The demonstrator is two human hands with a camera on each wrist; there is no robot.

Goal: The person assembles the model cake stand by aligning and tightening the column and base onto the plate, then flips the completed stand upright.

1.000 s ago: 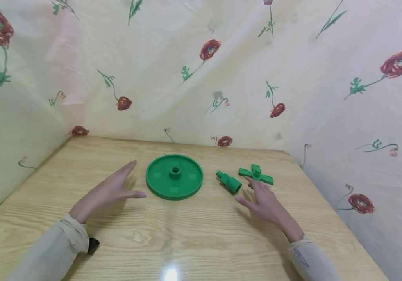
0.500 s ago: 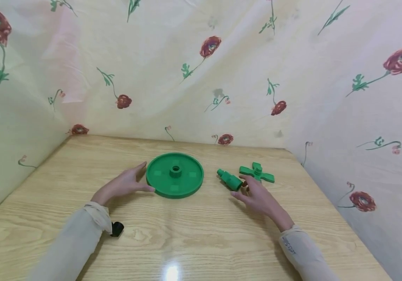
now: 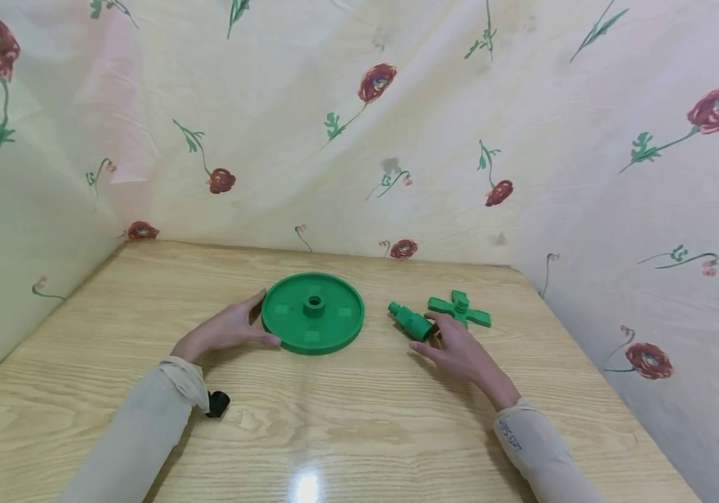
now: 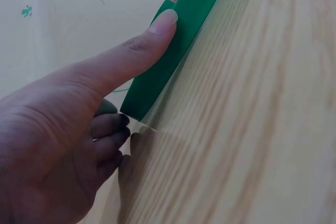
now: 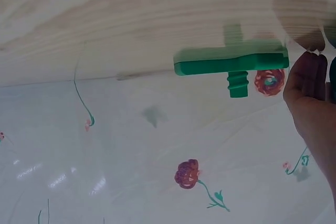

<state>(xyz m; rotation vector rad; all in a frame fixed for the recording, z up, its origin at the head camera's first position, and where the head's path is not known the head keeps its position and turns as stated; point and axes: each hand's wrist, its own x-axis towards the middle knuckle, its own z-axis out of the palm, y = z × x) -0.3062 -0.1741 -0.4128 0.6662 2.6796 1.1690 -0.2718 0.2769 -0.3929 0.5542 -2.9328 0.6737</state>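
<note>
A round green disc (image 3: 334, 332) with a raised rim and a hollow centre hub lies flat on the wooden table. My left hand (image 3: 227, 332) holds its left edge, thumb on the near rim and index finger farther back. In the left wrist view, the thumb (image 4: 142, 48) lies along the disc's side (image 4: 181, 40). At the right, a stepped green cylindrical shaft (image 3: 408, 320) lies slanted. My right hand (image 3: 460, 349) has its fingers around the shaft's wide end, partly hiding it. Just behind that hand lies a green four-armed cross piece (image 3: 475, 317) with a ribbed stub upright.
The wood-grained table (image 3: 309, 419) ends at a flowered cloth (image 3: 309, 175) hanging behind and along both sides. A black object (image 3: 218, 404) sits by the left cuff. The cross piece's stub (image 5: 238, 84) shows in the right wrist view.
My left hand has moved right and forward to the disc's rim. My right hand has shifted slightly left, closing about the shaft's wide end. The green pieces stay in place.
</note>
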